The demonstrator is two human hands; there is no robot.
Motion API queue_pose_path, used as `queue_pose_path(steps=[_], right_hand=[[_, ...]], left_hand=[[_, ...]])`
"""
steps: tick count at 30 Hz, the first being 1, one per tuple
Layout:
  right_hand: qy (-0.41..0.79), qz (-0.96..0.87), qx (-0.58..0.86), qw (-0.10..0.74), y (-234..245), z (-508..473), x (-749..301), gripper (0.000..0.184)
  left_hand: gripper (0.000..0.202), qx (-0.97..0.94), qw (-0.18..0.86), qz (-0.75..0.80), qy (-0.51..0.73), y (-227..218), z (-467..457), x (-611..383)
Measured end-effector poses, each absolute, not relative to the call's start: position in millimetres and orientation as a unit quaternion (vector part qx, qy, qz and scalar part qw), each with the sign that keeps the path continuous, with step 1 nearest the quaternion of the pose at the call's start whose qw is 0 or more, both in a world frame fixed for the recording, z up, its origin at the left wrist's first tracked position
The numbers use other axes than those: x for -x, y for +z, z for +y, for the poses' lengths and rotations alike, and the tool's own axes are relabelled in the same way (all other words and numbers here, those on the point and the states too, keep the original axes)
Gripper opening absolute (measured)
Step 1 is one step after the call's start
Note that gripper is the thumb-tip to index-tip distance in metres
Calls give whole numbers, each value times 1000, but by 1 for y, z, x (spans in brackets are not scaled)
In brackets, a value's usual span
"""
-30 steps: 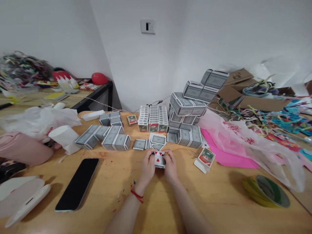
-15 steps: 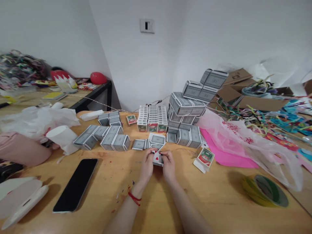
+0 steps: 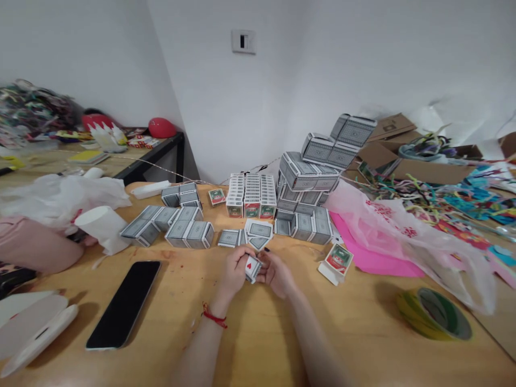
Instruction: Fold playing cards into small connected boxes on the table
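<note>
Close to the table's middle, my left hand [image 3: 235,271] is closed around a small block of folded playing cards [image 3: 252,267]. It is tilted, with a red heart on its upper face and grey patterned backs on its sides. Just right of it is my right hand [image 3: 278,274], its thumb raised and its fingers loosely curled apart. Those fingertips reach the block's right edge; whether they touch it I cannot tell. Beyond both hands lie loose playing cards [image 3: 260,229], grey backs up. An opened card box [image 3: 338,259] with its flap out lies to the right.
Behind stand rows of card boxes [image 3: 252,196] and a tall stepped stack of folded-card blocks [image 3: 308,174]. More card blocks [image 3: 189,231] sit at left, near a phone [image 3: 124,305] and a paper roll [image 3: 100,228]. A tape roll [image 3: 435,313] and plastic bag [image 3: 374,215] are at right.
The card block has turned and shifted slightly left with my left hand. My right hand has loosened from its pinch on the block, its fingers now spread beside it.
</note>
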State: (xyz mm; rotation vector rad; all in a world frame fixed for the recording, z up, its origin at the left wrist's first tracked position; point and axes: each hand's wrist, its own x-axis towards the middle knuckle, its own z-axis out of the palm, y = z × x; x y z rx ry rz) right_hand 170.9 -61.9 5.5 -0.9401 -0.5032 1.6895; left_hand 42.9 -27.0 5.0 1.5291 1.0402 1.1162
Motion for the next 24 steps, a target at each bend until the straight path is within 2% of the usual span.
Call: queue_pose_path(steps=[5,11,14,18,24], right_hand=[[723,-266,382,510,0,-63,-178,27],[644,-292,423,567,-5,-59,-174,29],[587,-315,453,592,-9,-56,-171,25],[519,-355,486,607,-12,-55,-169,17],[479,-391,503,603,-9,-60,-163,11]], left_hand=[[20,-690,445,374,431,10,-28,-38],[24,-578,486,393,525,17,-25,-46],[25,-525,522,437,511,15,-25,-54],[20,-505,508,491,496,5,-26,-65],[24,-473,529,496,501,-3,-26,-69]])
